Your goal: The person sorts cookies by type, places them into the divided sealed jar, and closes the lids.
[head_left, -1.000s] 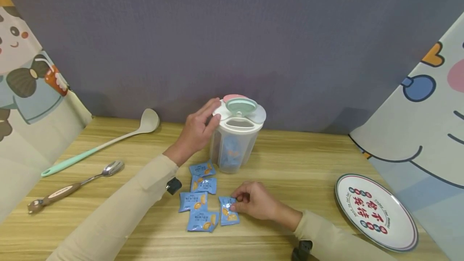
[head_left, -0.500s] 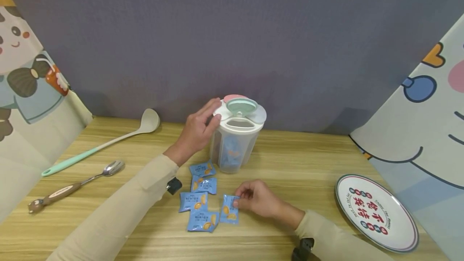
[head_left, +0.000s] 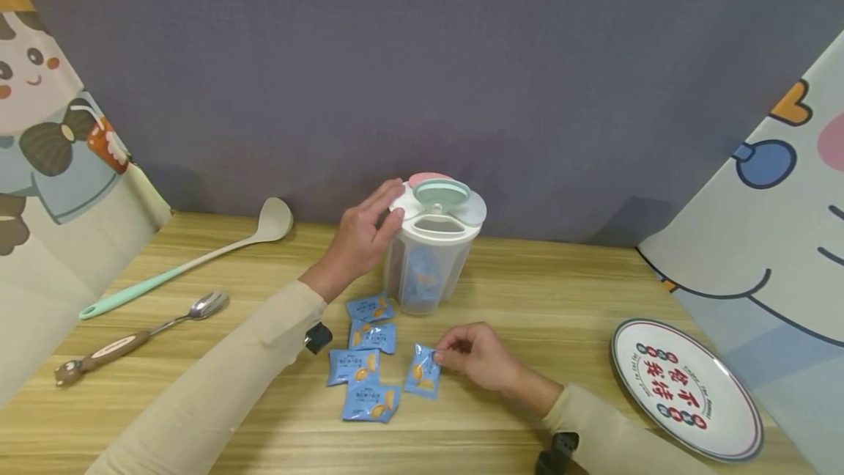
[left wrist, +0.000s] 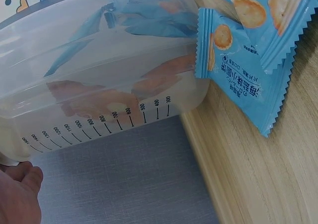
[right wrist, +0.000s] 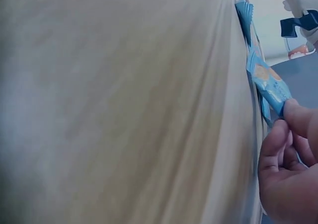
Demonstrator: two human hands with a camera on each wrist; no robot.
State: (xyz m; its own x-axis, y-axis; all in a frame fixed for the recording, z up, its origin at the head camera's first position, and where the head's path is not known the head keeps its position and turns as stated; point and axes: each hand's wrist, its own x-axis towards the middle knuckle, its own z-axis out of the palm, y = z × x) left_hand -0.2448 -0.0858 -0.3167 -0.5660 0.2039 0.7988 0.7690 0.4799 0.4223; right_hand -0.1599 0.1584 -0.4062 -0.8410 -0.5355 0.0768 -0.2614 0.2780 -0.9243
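Observation:
My left hand [head_left: 363,233] grips the left edge of the white lid on a clear plastic food storage container [head_left: 431,240]. The container stands upright, with blue packets inside showing through its wall, and measuring marks on its side in the left wrist view. On the lid, a green flap [head_left: 442,196] is raised behind an opening. My right hand [head_left: 484,358] pinches a blue biscuit packet [head_left: 422,376] by its upper right corner, between thumb and fingers; the packet hangs tilted in the right wrist view. Several more blue biscuit packets [head_left: 371,402] lie in a column to the left.
On the left lie a ladle [head_left: 198,261] with a mint handle and a metal spoon [head_left: 207,304] with a brown bear handle. A white plate [head_left: 686,387] with red lettering sits at the right. A grey panel [head_left: 422,57] rises behind the table.
My right hand has moved slightly back and right, lifting the pinched corner of the biscuit packet, which has turned. The left hand stays on the container.

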